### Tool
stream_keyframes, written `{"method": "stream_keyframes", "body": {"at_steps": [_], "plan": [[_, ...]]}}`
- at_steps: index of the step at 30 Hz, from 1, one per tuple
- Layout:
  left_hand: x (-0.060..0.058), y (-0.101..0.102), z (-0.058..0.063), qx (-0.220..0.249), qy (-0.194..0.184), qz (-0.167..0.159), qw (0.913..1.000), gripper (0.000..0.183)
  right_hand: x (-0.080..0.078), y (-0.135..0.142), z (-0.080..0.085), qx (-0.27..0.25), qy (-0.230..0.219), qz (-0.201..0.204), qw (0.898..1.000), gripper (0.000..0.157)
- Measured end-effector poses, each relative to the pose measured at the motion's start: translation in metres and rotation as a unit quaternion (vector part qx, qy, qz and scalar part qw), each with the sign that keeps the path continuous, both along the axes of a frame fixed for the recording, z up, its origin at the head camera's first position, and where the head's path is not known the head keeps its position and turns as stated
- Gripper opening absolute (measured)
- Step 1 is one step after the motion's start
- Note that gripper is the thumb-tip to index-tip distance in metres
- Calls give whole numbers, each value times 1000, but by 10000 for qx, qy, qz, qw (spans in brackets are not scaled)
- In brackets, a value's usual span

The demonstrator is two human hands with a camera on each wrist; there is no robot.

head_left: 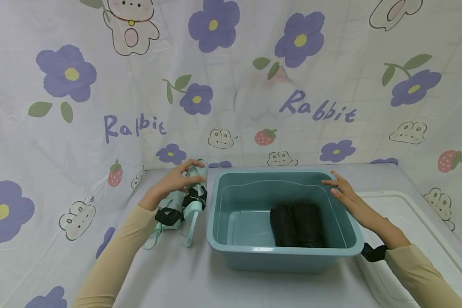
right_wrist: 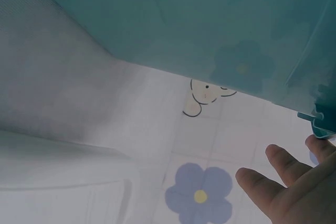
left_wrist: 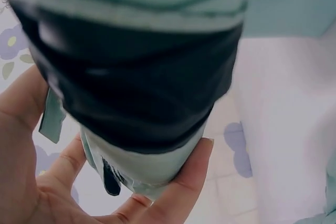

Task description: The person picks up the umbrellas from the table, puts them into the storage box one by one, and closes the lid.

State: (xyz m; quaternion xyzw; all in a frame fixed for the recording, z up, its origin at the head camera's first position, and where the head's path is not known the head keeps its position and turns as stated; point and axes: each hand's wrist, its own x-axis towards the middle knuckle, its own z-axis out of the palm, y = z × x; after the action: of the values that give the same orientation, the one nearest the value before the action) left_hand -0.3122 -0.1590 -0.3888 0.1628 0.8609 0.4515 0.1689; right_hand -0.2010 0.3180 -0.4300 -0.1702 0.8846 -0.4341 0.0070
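Observation:
My left hand (head_left: pixel 174 179) curls its fingers and thumb round a mint-green roll (head_left: pixel 197 172) with a black band (left_wrist: pixel 142 77) and a strap loop at its near end. In the left wrist view the roll fills the space above the palm. A second, similar mint roll (head_left: pixel 173 201) lies just left of it, partly behind the hand and forearm. My right hand (head_left: pixel 352 200) is at the right rim of a blue-green plastic bin (head_left: pixel 285 251), its fingers fairly straight and spread, fingertips right at the rim. Two black rolled bundles (head_left: pixel 297 224) lie side by side in the bin's right half.
A white lid-like panel (head_left: pixel 416 244) with a raised edge lies to the right of the bin, partly under my right arm. Behind the table (head_left: pixel 177 278) hangs a white cloth (head_left: pixel 231 77) printed with flowers and rabbits.

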Motion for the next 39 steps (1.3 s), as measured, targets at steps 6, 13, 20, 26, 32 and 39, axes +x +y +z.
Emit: {"method": "stream_keyframes", "body": {"at_steps": [6, 13, 20, 26, 32, 39], "plan": [[2, 3, 8, 172, -130, -81, 9997, 47, 1, 0, 1, -27, -19, 29, 10000, 43], [9, 14, 23, 281, -206, -309, 9989, 49, 3, -1, 4, -79, -4, 15, 10000, 42], [17, 28, 34, 437, -405, -440, 9973, 49, 3, -2, 4, -56, 11, -6, 10000, 42], [21, 43, 40, 560, -467, -664, 9951, 49, 2, -1, 2, -25, 2, -51, 10000, 42], [20, 57, 37, 502, -702, -881, 9924, 46, 2, 0, 1, -12, 17, 21, 10000, 44], [26, 75, 38, 471, -849, -1113, 9890, 47, 3, 0, 2, -25, 24, 14, 10000, 43]]}}
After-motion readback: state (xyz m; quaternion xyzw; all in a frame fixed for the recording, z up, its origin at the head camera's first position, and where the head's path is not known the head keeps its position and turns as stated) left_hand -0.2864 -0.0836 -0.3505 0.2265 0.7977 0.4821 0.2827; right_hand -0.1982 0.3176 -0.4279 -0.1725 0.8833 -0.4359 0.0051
